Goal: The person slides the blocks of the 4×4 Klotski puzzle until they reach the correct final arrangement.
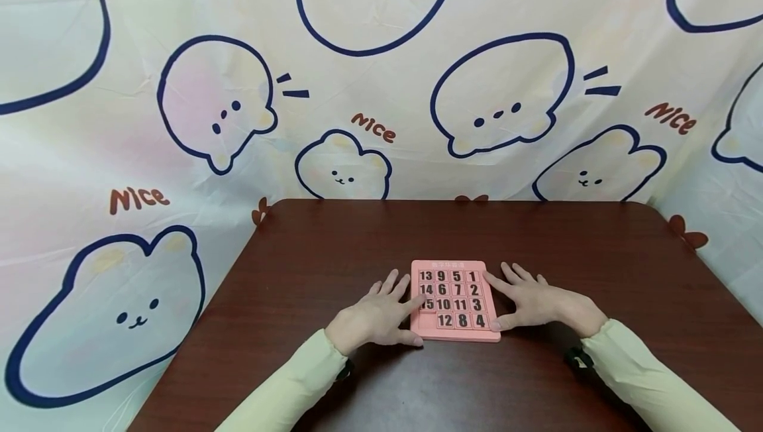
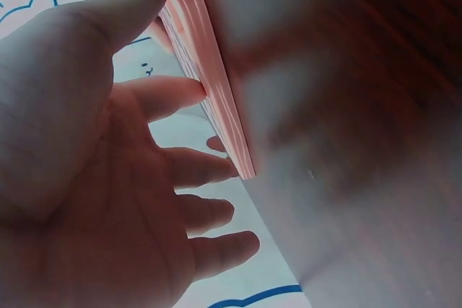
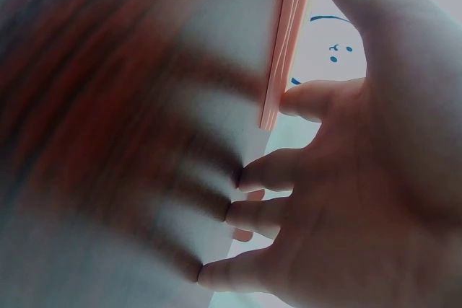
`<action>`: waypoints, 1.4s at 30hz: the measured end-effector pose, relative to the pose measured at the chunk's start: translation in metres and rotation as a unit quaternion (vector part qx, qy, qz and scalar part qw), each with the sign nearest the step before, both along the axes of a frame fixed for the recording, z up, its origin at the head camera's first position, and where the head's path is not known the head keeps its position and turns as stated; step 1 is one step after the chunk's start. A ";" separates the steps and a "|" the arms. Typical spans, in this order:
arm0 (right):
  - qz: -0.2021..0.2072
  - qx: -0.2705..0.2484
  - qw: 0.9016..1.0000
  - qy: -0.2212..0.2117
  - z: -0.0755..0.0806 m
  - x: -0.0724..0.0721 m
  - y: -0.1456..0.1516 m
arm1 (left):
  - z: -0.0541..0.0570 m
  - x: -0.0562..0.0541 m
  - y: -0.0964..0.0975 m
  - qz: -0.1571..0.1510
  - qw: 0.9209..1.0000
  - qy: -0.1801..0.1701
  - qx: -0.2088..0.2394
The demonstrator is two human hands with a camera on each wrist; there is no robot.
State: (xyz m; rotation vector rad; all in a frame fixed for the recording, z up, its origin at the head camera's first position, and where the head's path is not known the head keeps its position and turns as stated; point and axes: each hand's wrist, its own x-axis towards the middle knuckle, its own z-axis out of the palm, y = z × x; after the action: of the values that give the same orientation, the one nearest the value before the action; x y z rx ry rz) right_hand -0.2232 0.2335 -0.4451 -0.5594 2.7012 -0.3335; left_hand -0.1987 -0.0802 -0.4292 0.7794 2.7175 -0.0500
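Observation:
A pink number sliding puzzle (image 1: 456, 333) lies flat on the table, its numbered tiles facing up. The bottom-left slot of its grid holds no tile; the tile marked 15 sits just above that slot. My left hand (image 1: 381, 316) is at the puzzle's left side with fingers spread, the index fingertip over the 15 tile and the thumb by the lower-left corner. On the opposite side, my right hand (image 1: 533, 303) has its thumb at the lower-right edge and its index finger by the upper-right edge. In the right wrist view its other fingertips (image 3: 249, 174) rest on the table.
The dark brown wooden table (image 1: 346, 233) extends around the puzzle on all sides. A pale cloth (image 1: 405, 101) with cartoon outlines hangs behind the table and along its sides. Dark bands, partly hidden, show near both sleeve cuffs.

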 end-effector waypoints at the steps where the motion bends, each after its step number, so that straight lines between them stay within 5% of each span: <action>1: -0.001 0.000 1.000 0.000 0.000 0.000 0.000 | 0.000 0.001 0.000 -0.003 1.000 0.003 -0.002; 25: 0.006 0.002 1.000 0.000 0.002 0.001 -0.001 | 0.014 0.029 -0.003 -0.066 0.998 0.012 -0.013; 34: 0.000 -0.003 1.000 -0.007 0.000 0.001 -0.001 | 0.011 0.004 -0.002 -0.035 0.998 -0.018 0.045; 42: 0.000 -0.001 1.000 -0.003 0.001 -0.001 -0.001 | 0.000 -0.015 0.002 -0.013 0.998 -0.022 0.053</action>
State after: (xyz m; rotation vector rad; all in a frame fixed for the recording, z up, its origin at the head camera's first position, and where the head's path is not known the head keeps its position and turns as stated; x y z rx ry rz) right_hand -0.2239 0.2327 -0.4445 -0.5581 2.6962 -0.3368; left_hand -0.2136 -0.0784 -0.4288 0.8363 2.6858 0.1037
